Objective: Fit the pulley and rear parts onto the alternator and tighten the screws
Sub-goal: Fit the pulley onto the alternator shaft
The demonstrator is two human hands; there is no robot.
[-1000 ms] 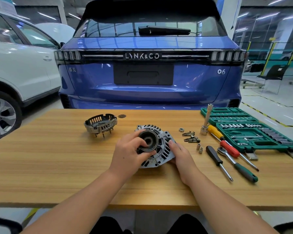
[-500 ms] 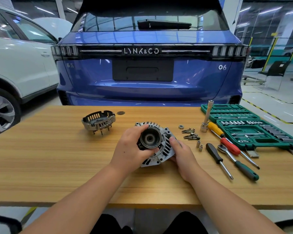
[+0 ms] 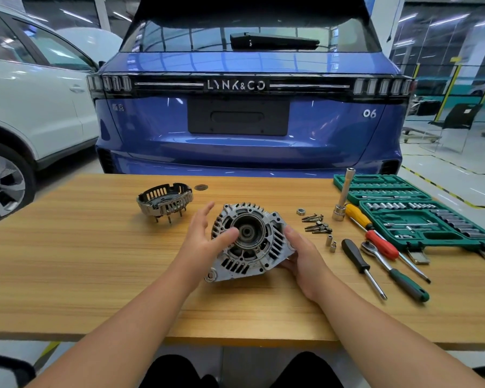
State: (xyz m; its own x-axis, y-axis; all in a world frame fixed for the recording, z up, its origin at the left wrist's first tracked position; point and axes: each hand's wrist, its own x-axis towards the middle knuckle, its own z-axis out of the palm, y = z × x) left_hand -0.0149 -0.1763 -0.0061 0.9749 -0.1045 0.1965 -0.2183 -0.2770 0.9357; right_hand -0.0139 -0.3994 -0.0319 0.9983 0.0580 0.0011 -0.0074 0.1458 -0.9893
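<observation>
Left grip spread, thumb touching pulley; right grip cupping alternator on counter. Blue car reads "LYNK&CO", "06".

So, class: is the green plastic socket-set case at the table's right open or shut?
Open. The green plastic socket-set case lies spread flat on the wooden table, both halves showing rows of sockets and bits.

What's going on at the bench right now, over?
Left hand open, thumb on pulley. Right hand cradles alternator, tilted up. Rear cover apart, screws loose. Nothing blocking.
</observation>
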